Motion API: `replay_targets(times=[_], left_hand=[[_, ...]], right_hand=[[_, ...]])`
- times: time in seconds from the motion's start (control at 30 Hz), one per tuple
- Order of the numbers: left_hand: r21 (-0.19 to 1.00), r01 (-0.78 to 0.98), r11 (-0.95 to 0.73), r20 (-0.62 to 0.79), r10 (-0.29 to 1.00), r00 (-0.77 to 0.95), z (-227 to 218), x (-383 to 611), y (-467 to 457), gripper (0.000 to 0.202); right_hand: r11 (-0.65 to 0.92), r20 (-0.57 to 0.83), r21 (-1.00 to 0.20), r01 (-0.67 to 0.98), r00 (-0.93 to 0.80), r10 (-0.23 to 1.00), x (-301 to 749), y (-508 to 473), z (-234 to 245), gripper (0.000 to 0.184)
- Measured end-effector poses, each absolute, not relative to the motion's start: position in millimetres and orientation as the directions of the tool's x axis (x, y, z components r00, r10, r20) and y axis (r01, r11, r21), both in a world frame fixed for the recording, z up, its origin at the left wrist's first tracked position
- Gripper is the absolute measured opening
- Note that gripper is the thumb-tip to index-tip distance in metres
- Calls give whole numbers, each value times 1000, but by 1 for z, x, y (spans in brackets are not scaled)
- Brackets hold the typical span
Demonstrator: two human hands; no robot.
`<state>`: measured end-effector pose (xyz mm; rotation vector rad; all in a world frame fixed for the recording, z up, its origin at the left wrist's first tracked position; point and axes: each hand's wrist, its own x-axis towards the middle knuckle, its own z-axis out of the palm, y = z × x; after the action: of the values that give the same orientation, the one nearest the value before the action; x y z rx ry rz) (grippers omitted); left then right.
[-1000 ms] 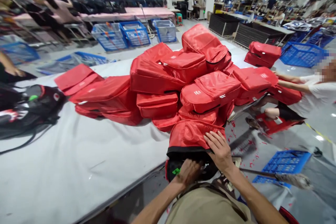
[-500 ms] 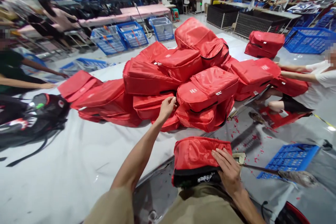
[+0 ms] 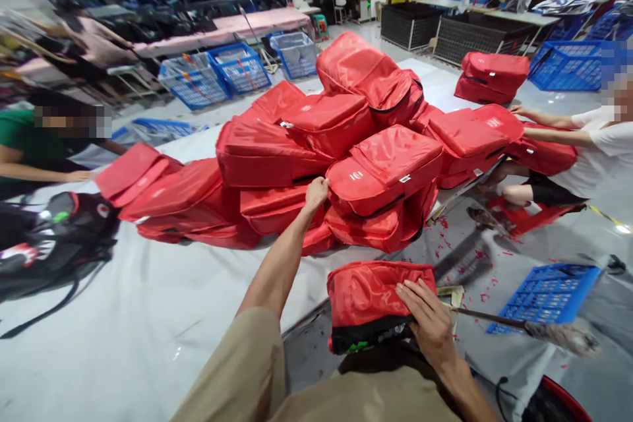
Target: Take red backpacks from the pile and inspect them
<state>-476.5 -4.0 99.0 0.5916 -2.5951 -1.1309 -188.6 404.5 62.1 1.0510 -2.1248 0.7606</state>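
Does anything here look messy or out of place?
Yes. Small red scraps litter the grey floor beside the table, and the red backpacks lie in a tumbled heap, tilted every way. A broom lies flat on the floor by a blue crate.

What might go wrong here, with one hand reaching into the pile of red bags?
1. The left hand touches the low part of the red bag pile; upper bags may slide down.
2. The right hand only rests flat on the red bag on the lap, beyond the table edge; it may slip to the floor.
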Motion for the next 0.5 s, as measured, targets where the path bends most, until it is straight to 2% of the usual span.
replay_targets(times=[0.07,0.23,0.37,0.5], left_hand=[[776,-271,570,53,-486,-872,97,-474,-4,38],[934,-250,255,-46,-608,-793,79,-453,-11,32],[965,-174,194,-19,-611,-791,63,-419,-28,33],[981,-174,89,-81,-624,-777,48,-377,-30,32]], right_hand=[[511,749,-203,-835,-469,-469,-192,405,62,57],[517,737,-214,-828,-485,-471,-194,408,58,56],[506,743,-225,-833,-482,-464,-194,410,54,55],[512,742,-212,-833,-478,-470,-194,411,53,51]])
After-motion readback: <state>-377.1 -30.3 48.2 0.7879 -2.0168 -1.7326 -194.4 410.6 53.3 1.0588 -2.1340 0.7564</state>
